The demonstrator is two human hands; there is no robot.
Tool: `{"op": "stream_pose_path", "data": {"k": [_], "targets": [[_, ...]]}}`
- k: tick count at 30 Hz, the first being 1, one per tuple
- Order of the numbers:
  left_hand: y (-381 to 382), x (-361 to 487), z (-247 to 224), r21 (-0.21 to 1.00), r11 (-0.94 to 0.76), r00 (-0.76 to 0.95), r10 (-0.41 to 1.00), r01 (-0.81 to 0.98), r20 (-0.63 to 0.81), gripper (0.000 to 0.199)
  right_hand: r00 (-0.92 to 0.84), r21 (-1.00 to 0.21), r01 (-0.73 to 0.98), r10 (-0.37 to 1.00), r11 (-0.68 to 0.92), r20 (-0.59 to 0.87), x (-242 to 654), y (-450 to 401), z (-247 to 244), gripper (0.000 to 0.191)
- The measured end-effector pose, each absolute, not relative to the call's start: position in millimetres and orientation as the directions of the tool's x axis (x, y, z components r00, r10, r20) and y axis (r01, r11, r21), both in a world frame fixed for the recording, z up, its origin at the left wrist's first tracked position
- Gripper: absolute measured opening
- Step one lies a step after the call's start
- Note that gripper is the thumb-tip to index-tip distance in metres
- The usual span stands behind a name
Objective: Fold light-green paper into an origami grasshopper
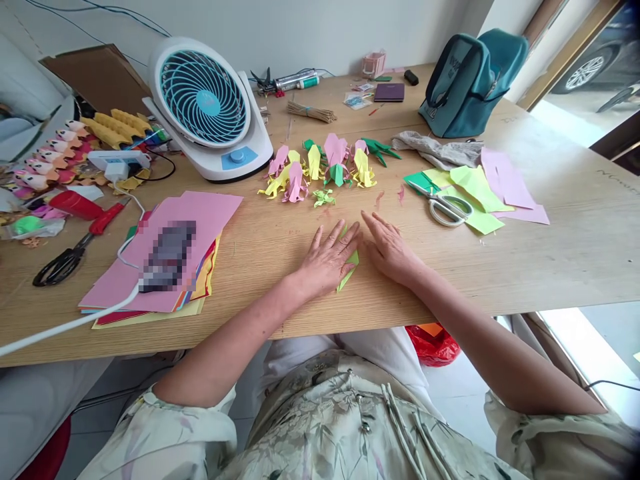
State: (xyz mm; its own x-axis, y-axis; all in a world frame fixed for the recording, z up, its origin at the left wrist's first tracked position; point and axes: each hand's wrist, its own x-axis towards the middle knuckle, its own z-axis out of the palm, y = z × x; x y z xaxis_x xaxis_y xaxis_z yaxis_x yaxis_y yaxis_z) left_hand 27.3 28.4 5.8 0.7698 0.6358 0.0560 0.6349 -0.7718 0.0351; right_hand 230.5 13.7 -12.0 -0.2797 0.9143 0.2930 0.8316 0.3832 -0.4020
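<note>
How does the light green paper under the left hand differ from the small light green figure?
The paper lies flat, partly covered by the left hand; the small figure is uncovered. The paper shows straight edges; the small figure has spread, leg-like points. The paper lies closer to the camera than the figure. Both are light green.

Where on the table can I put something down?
Bare tabletop lies between the pink-topped paper stack and the left hand, and right of the right hand, in front of the pale-handled scissors. It's crowded left of the fan and among the folded paper figures.
</note>
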Motion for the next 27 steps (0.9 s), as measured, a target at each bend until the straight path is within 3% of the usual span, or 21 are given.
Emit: {"op": "stream_pose_path", "data": {"k": [4, 7, 15, 21, 27], "targets": [[40, 26, 7, 0.068, -0.837, 0.839, 0.543, 0.543, -0.014, 0.058, -0.197, -0.416, 0.827, 0.887, 0.379, 0.418, 242, -8, -4, 0.059], [44, 26, 4, 0.153, -0.823, 0.837, 0.544, 0.547, -0.067, 0.058, -0.238, -0.387, 0.812, 0.853, 0.437, 0.464, 240, -33, 3, 0.050], [19, 34, 10, 0.131, -0.667, 0.678, 0.732, 0.734, -0.069, 0.061, -0.521, -0.288, 0.732, 0.780, 0.617, 0.347, 212, -73, 2, 0.045], [21, 30, 9, 0.115, -0.698, 0.707, 0.704, 0.706, -0.065, 0.059, -0.558, -0.254, 0.750, 0.790, 0.611, 0.253, 203, -84, 1, 0.047], [28, 28, 9, 0.037, -0.771, 0.771, 0.636, 0.636, -0.003, 0.056, -0.579, -0.261, 0.732, 0.776, 0.630, 0.251, 204, -86, 1, 0.045]]}}
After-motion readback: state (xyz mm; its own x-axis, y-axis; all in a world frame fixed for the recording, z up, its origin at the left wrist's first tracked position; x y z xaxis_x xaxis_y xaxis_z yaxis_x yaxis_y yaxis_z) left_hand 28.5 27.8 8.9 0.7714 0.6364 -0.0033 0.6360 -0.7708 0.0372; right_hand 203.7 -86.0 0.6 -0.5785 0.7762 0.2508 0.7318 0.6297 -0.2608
